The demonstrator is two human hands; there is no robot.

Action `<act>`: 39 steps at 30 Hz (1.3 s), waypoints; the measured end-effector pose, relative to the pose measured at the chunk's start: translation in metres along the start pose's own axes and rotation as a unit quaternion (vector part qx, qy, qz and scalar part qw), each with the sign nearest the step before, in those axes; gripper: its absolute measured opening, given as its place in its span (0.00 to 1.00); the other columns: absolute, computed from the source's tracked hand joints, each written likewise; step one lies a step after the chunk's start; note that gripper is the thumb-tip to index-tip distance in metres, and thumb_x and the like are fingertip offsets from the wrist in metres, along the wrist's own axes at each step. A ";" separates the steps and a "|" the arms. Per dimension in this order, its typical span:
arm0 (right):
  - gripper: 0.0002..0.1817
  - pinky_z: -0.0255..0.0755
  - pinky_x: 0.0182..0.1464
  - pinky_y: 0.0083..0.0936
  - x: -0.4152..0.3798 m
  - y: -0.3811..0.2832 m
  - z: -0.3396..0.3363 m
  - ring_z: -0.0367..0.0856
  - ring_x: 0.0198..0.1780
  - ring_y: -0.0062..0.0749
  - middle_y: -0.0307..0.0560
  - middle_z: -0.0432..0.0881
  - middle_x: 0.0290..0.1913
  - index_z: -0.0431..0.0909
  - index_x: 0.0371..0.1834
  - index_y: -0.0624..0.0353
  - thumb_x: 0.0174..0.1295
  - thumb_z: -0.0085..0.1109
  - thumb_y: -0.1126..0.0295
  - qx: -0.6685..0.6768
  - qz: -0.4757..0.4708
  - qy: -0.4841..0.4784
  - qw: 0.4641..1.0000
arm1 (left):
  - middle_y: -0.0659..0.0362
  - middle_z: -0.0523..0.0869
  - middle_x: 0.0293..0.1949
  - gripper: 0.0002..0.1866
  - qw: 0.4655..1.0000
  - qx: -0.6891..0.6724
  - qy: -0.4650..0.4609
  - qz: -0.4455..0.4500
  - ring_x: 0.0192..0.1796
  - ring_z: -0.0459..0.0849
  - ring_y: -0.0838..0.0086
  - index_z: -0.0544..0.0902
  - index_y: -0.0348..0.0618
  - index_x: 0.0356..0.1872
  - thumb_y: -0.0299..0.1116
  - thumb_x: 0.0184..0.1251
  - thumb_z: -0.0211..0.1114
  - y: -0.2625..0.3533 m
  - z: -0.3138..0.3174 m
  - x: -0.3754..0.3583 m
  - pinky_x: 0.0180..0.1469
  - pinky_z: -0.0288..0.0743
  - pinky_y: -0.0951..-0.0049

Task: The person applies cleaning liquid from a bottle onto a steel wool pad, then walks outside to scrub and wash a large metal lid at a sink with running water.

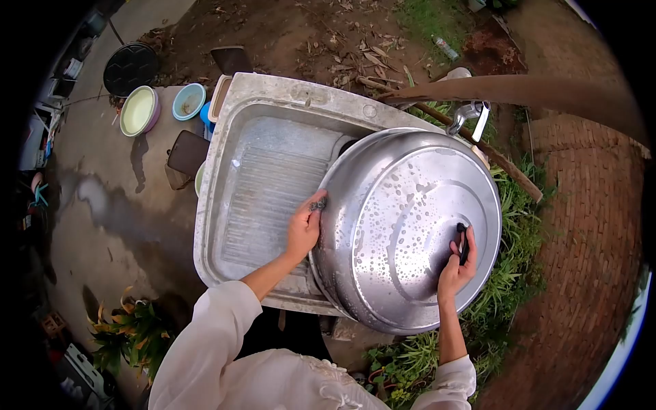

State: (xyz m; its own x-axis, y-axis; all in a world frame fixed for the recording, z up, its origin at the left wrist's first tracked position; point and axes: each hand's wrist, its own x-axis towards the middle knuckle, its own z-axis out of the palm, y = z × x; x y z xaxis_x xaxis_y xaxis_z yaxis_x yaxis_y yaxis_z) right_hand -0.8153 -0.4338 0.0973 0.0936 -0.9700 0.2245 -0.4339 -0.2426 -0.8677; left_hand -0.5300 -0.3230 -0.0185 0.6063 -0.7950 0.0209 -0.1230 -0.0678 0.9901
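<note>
A large domed steel pot lid [396,212], wet with water drops, rests over the right part of the stone washboard sink [219,123]. The black handle [464,247] on its top is gripped by my right hand [455,272], fingers curled round it. At the lid's left side, my left hand [303,231] is closed on a small dark scouring pad [318,204], which touches or nearly touches the lid's side wall. The lid covers much of the sink's right end, so what lies beneath it is hidden.
A metal tap [470,117] stands behind the lid, beside a wooden pole [502,160]. Left of the sink, a green basin [139,111] and a blue basin [188,101] sit on wet concrete. Plants [502,273] grow along the sink's right side, next to brick paving [581,225].
</note>
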 end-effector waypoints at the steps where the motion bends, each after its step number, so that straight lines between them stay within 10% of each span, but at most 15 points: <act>1: 0.32 0.71 0.62 0.29 0.002 0.001 0.001 0.69 0.69 0.43 0.51 0.68 0.70 0.67 0.67 0.67 0.56 0.33 0.89 -0.002 0.001 0.000 1.000 | 0.51 0.82 0.58 0.18 1.000 -0.011 -0.026 0.007 0.61 0.80 0.62 0.82 0.36 0.53 0.18 0.64 0.52 -0.006 0.006 0.025 0.62 0.70 0.72; 6: 0.31 0.70 0.62 0.29 0.005 -0.004 0.000 0.68 0.70 0.43 0.51 0.67 0.71 0.67 0.67 0.67 0.57 0.33 0.89 -0.014 0.010 -0.001 1.000 | 0.46 0.83 0.53 0.17 0.976 0.040 -0.201 0.075 0.55 0.82 0.56 0.84 0.45 0.53 0.22 0.65 0.54 -0.015 0.060 0.169 0.57 0.72 0.72; 15: 0.32 0.70 0.62 0.29 0.005 -0.002 0.002 0.69 0.69 0.42 0.51 0.68 0.70 0.67 0.67 0.66 0.56 0.33 0.89 -0.004 0.006 0.013 1.000 | 0.52 0.81 0.60 0.26 0.990 -0.065 -0.113 -0.050 0.65 0.76 0.62 0.80 0.46 0.59 0.15 0.61 0.51 -0.013 -0.010 0.030 0.63 0.68 0.72; 21: 0.31 0.71 0.62 0.29 0.005 -0.004 0.002 0.70 0.68 0.42 0.50 0.68 0.69 0.67 0.66 0.66 0.57 0.33 0.89 -0.031 0.003 0.011 0.999 | 0.46 0.82 0.54 0.15 0.982 0.049 -0.170 0.069 0.63 0.76 0.53 0.85 0.43 0.47 0.24 0.63 0.54 -0.014 0.073 0.176 0.58 0.73 0.63; 24: 0.30 0.71 0.62 0.30 0.004 -0.004 0.000 0.70 0.68 0.42 0.51 0.69 0.69 0.67 0.66 0.67 0.57 0.33 0.89 -0.043 -0.002 0.013 0.999 | 0.44 0.84 0.48 0.11 0.970 0.111 -0.213 -0.041 0.57 0.79 0.50 0.84 0.38 0.39 0.30 0.65 0.55 0.005 0.088 0.192 0.54 0.73 0.60; 26: 0.30 0.72 0.62 0.30 0.006 -0.002 0.004 0.70 0.68 0.42 0.52 0.69 0.69 0.67 0.66 0.68 0.57 0.33 0.89 -0.021 -0.014 0.028 0.999 | 0.45 0.84 0.45 0.12 0.985 0.038 -0.148 0.080 0.52 0.81 0.51 0.81 0.33 0.35 0.33 0.68 0.55 0.004 0.063 0.153 0.53 0.73 0.61; 27: 0.31 0.73 0.60 0.29 0.006 0.000 0.004 0.72 0.67 0.42 0.53 0.69 0.69 0.69 0.65 0.68 0.56 0.33 0.90 -0.020 -0.014 0.032 0.999 | 0.47 0.82 0.54 0.13 0.972 -0.041 -0.202 -0.110 0.60 0.77 0.55 0.82 0.36 0.44 0.33 0.69 0.55 0.024 0.039 0.121 0.61 0.68 0.63; 34: 0.31 0.72 0.61 0.28 0.006 -0.002 0.002 0.71 0.68 0.42 0.52 0.69 0.69 0.68 0.65 0.68 0.57 0.33 0.90 -0.018 0.001 0.020 1.000 | 0.49 0.73 0.66 0.20 0.971 0.080 -0.100 0.204 0.69 0.69 0.56 0.77 0.44 0.61 0.27 0.69 0.51 0.053 0.023 0.025 0.71 0.59 0.64; 39: 0.30 0.71 0.63 0.29 0.005 -0.001 0.001 0.70 0.68 0.41 0.53 0.69 0.69 0.67 0.65 0.68 0.58 0.32 0.89 -0.027 0.002 0.019 0.999 | 0.51 0.75 0.64 0.17 0.955 -0.030 -0.280 -0.090 0.64 0.74 0.56 0.79 0.45 0.58 0.31 0.73 0.48 0.043 0.057 0.149 0.66 0.66 0.65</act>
State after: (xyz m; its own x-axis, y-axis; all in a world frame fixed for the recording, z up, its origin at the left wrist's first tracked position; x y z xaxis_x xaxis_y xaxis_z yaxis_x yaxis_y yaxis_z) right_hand -0.8139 -0.4388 0.0989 0.0590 -0.9693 0.2388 -0.4816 -0.2372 -0.8437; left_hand -0.4895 -0.4786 0.0193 0.0961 -0.9726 -0.2118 -0.0002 -0.2128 0.9771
